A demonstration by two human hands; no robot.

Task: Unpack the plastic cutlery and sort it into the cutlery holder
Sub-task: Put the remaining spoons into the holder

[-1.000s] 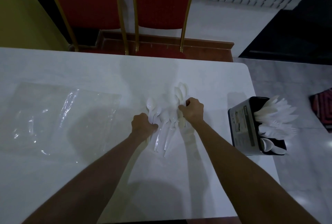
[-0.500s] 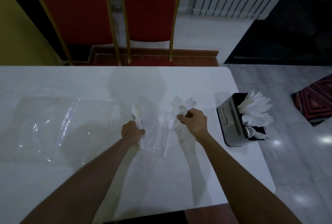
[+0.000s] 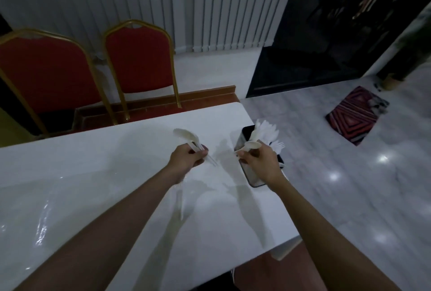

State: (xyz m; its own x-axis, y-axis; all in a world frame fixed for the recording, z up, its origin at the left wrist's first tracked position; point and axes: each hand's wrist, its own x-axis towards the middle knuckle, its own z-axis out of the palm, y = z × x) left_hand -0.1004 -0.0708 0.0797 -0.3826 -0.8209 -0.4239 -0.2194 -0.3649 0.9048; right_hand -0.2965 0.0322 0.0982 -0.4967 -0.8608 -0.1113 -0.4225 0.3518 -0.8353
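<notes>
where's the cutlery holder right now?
Head view, right of centre: the cutlery holder stands at the right edge of the table, partly hidden behind the right hand, which holds a plastic spoon in front of it.

Red chairs [image 3: 46, 73] stand behind the white table [image 3: 93, 174]; pale vertical blinds [image 3: 210, 5]; glossy floor [image 3: 349, 185], patterned mat [image 3: 354, 114].
</notes>
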